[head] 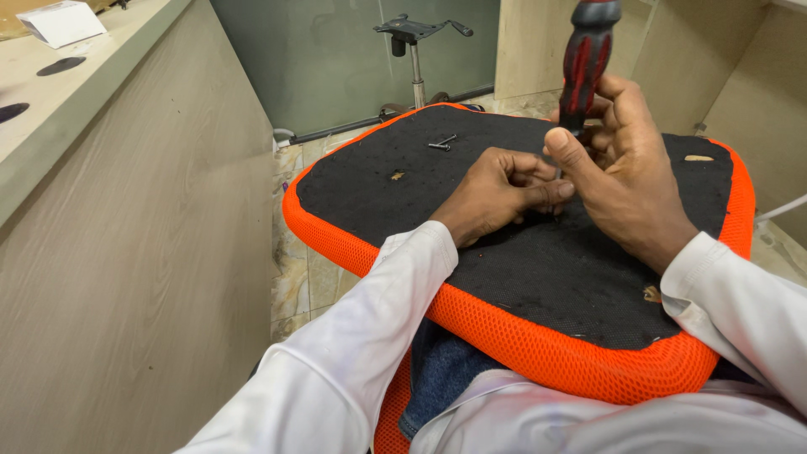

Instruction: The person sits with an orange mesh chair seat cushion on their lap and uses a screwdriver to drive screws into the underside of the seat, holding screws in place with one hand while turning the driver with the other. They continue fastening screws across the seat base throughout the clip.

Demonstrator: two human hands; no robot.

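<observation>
Orange mesh seat cushion [538,336] lies upside down across the person's lap, black fabric underside [521,261] facing up, filling the middle of the view; its long side runs left to right, near edge sagging toward the body. Left of it stands a pale wood counter [101,109] side panel, with a white box [63,21] on top at far left. Beyond the seat, on the tiled floor [294,286], a chair base with gas post and tilt plate [414,42] stands upright.

Right hand [626,181] is closed around a screwdriver with red and black handle [588,59], thumb pressed along the lower grip. Tool stands almost upright, long axis near vertical with a slight lean, handle up and far, tip pointing down into the underside just right of centre (tip itself hidden behind the fingers). Left hand [496,193] is curled, fingertips pinched at the spot where the shaft comes down, touching the right thumb; it seems to steady a small fastener, but I cannot tell what is between the fingers.

Judged step: a screw being driven or loosened at one mounting point on the seat bottom. The next move would call for keeping the shaft straight over the hole, pressing down and turning, left fingers guiding.

Two loose dark screws [440,144] lie on the fabric at the far left, well apart from the hands. A small torn hole [396,176] shows nearer.
</observation>
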